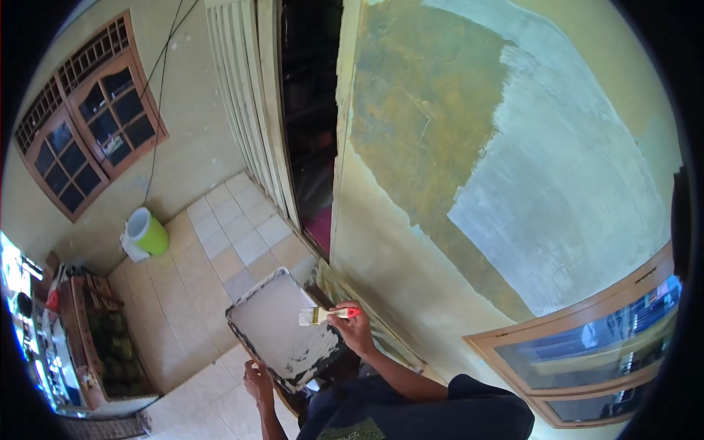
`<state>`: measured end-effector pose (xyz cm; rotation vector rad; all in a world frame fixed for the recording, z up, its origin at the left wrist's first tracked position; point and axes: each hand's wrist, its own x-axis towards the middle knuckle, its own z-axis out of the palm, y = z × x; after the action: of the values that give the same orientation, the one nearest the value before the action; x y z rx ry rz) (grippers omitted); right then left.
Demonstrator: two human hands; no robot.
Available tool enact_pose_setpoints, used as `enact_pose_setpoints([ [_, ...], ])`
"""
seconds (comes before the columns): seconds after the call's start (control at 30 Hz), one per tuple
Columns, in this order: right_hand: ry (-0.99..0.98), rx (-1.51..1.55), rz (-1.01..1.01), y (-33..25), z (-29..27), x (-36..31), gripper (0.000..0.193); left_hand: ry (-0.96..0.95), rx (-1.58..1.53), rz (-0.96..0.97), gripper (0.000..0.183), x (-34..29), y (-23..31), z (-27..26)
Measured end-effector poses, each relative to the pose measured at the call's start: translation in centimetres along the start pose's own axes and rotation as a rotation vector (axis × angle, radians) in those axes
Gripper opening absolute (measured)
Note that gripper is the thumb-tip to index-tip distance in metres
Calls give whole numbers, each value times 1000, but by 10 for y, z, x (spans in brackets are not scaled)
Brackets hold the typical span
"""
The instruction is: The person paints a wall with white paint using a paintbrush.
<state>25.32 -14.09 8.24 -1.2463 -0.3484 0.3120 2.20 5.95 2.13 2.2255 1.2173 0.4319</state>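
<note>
My right hand grips a flat paintbrush with a pale handle and a red end. Its whitened bristles point left over a black paint tray. Pale grey-white paint covers most of the tray's inside, with dark patches showing at the near right. Beside the tray's near left edge is my left hand, its fingers loosely bent and apart, with nothing visible in them. Whether it touches the rim is hard to tell. On the wall to the right, a white painted area borders a bare olive-brown patch.
A wood-framed window sits low at the right. A dark doorway opens beside a slatted pale door. A lime-green bucket stands on the tiled floor. A wooden crate holding dark green things is at left.
</note>
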Motion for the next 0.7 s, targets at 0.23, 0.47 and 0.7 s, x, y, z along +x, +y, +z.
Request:
enact_pose_setpoints([
  [0.23,156,-20,-352,-115,-64,76,21,23,-330,257,26,43,199,-2],
  [0.47,291,-233,-862,-264,-97,151,23,-104,-579,725,51,116,426,58],
  [0.7,340,-325,-1035,-382,-62,239,16,130,-709,1043,78,208,619,96],
])
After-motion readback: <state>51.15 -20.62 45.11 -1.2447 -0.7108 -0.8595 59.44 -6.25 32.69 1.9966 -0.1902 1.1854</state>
